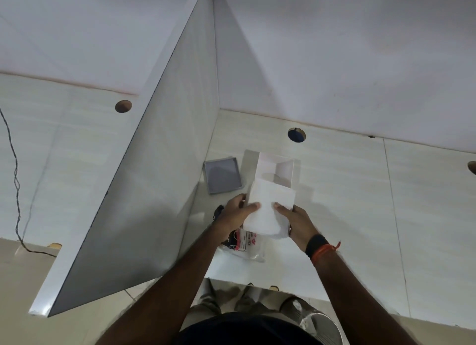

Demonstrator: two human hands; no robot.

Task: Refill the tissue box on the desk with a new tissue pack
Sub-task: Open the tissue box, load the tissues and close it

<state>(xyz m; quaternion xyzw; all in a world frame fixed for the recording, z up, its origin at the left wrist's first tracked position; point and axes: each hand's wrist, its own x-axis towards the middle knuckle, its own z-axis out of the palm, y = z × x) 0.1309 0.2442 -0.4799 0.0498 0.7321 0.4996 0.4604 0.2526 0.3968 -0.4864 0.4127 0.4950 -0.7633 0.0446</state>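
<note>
I see both bare forearms rising from the lower edge of the frame and converging toward the centre. My left hand (237,212) sits just left of centre, thumb stretched rightward, fingers curled in a grip (their tips are hidden from me). My right hand (293,222) is just right of centre, thumb pointing left toward the other thumb, palm turned inward, also gripping. The right wrist carries a black band (316,244) and an orange thread (325,250).
</note>
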